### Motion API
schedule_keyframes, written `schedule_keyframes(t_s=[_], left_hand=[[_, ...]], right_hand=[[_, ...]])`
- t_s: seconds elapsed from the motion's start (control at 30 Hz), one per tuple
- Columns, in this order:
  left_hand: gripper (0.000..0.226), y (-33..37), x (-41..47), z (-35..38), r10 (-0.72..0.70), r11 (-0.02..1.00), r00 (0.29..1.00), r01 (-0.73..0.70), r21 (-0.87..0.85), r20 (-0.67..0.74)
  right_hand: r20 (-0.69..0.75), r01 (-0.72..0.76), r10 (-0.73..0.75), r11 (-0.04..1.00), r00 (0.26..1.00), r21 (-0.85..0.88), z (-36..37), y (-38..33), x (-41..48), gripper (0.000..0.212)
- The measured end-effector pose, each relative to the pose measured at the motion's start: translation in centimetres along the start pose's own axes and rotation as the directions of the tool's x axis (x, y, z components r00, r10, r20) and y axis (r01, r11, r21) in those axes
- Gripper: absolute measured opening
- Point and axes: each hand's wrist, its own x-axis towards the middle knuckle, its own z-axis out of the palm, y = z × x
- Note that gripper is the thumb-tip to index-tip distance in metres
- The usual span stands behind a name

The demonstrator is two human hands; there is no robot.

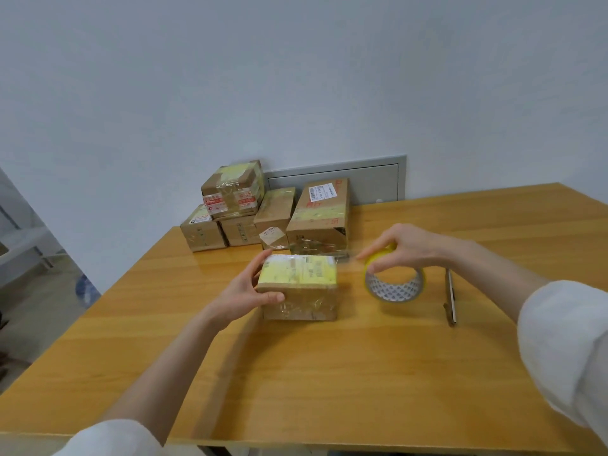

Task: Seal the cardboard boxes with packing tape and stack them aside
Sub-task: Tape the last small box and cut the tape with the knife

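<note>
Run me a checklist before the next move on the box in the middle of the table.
1. Left hand grips the box: ok.
2. Right hand holds the tape roll: ok.
3. Yellow tape covers the box top: ok.
4. Tape severed from the roll: cannot tell, blurred.
5. Slim tool, likely a cutter, lies on the table near the right hand: ok.

Box point(299, 287) mid-tabletop point(296, 373), tape roll point(394, 281) to its right, box stack point(263, 209) behind, against wall point(296, 77).
</note>
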Motion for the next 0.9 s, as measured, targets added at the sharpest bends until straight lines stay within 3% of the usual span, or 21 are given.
schedule_keyframes(t_s=[0.13, 0.3, 0.37, 0.43, 0.53, 0.6, 0.77, 0.9], left_hand=[[0.1, -0.2, 0.1, -0.4, -0.051, 0.997, 0.999, 0.051, 0.049, 0.003], [0.098, 0.5, 0.0, -1.0, -0.138, 0.958, 0.99, 0.125, 0.257, 0.031], [0.098, 1.1, -0.1, -0.8, -0.122, 0.885, 0.992, 0.11, 0.452, -0.001], [0.106, 2.1, 0.0, 0.3, -0.019, 0.765, 1.0, 0.028, 0.643, -0.021], [0.109, 4.4, 0.9, 3.5, 0.165, 0.589, 0.986, -0.128, 0.798, 0.036], [0.104, 5.5, 2.0, 5.9, 0.185, 0.492, 0.98, -0.162, 0.856, 0.079], [0.086, 5.1, 3.2, 9.2, 0.073, 0.354, 0.996, -0.08, 0.932, 0.058], [0.088, 4.9, 3.4, 8.7, 0.042, 0.398, 0.995, -0.104, 0.911, 0.095]], right_hand=[[-0.006, -0.01, 0.01, 0.999, 1.0, 0.05, 1.2, 0.4, 0.4, 0.022], [-0.003, -0.024, 0.024, 0.999, 1.0, 0.044, 2.1, 0.1, 1.0, 0.029], [0.002, -0.039, 0.039, 0.999, 0.999, 0.03, 2.3, 0.0, 1.2, 0.03], [0.011, -0.05, 0.05, 0.999, 0.999, 0.02, 2.4, 0.1, 1.3, 0.03], [0.011, -0.064, 0.064, 0.998, 0.998, -0.002, 2.6, 0.0, 1.4, 0.032], [0.013, -0.069, 0.069, 0.996, 0.997, -0.059, 2.8, -0.3, 1.6, 0.034], [0.031, -0.084, 0.092, 0.975, 0.995, -0.204, 3.3, -1.0, 1.9, 0.035], [0.009, -0.101, 0.106, 0.968, 0.994, -0.228, 3.4, -1.2, 1.7, 0.032]])
